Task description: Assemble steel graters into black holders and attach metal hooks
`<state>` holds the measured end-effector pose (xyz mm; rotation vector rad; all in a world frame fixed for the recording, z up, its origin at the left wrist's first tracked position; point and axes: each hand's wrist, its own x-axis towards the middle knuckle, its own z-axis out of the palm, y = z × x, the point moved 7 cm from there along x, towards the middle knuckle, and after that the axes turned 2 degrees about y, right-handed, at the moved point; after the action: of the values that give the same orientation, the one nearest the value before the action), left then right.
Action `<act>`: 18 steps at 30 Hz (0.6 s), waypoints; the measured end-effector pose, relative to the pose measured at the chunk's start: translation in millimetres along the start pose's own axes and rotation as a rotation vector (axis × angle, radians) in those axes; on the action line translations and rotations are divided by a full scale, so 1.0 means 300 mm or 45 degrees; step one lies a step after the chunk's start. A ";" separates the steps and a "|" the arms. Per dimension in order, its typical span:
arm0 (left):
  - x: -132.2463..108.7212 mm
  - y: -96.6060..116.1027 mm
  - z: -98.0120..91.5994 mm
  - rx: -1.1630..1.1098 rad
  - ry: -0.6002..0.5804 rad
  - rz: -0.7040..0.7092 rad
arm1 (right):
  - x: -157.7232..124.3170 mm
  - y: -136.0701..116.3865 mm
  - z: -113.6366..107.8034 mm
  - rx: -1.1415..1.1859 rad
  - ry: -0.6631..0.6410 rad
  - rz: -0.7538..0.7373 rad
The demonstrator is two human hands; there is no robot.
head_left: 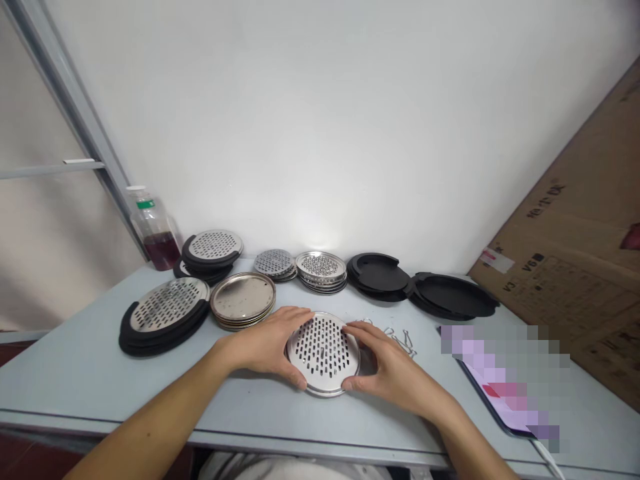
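Near the table's front edge is a round slotted metal disc (pixel 324 353), with what looks like a rimmed metal plate under it. My left hand (pixel 273 347) curves around its left side, thumb at the front and fingers at the back. On the opposite side my right hand (pixel 383 360) grips the rim between thumb and fingers. Just left of my left hand stands a stack of rimmed metal plates (pixel 243 297). Beyond my right hand lie several small metal clips (pixel 403 340).
Slotted discs in black holders (pixel 167 317) are stacked at left, with more behind (pixel 215 247). Along the wall stand grey slotted discs (pixel 275 263), raised-hole discs (pixel 321 267) and black trays (pixel 380 273). A bottle (pixel 159 243), a phone (pixel 500 393) and a cardboard box (pixel 575 267) flank them.
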<state>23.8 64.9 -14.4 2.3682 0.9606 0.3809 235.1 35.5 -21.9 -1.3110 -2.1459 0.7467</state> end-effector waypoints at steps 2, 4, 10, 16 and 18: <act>0.001 -0.007 0.002 0.005 0.011 -0.004 | 0.001 0.009 0.003 -0.006 0.013 -0.001; 0.001 -0.010 0.003 0.009 0.011 -0.009 | 0.001 0.017 0.006 -0.019 0.015 0.001; -0.003 -0.008 0.003 0.012 -0.009 -0.030 | -0.002 0.021 0.012 -0.073 -0.040 0.053; -0.007 -0.003 0.009 0.025 -0.054 -0.066 | -0.004 0.001 0.017 -0.093 -0.073 0.047; -0.007 0.002 0.009 0.012 -0.052 -0.062 | -0.006 -0.003 0.020 -0.115 -0.084 0.042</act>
<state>23.9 62.3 -16.4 2.3470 1.0015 0.3085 231.1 32.2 -25.9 -1.3884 -2.2382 0.7230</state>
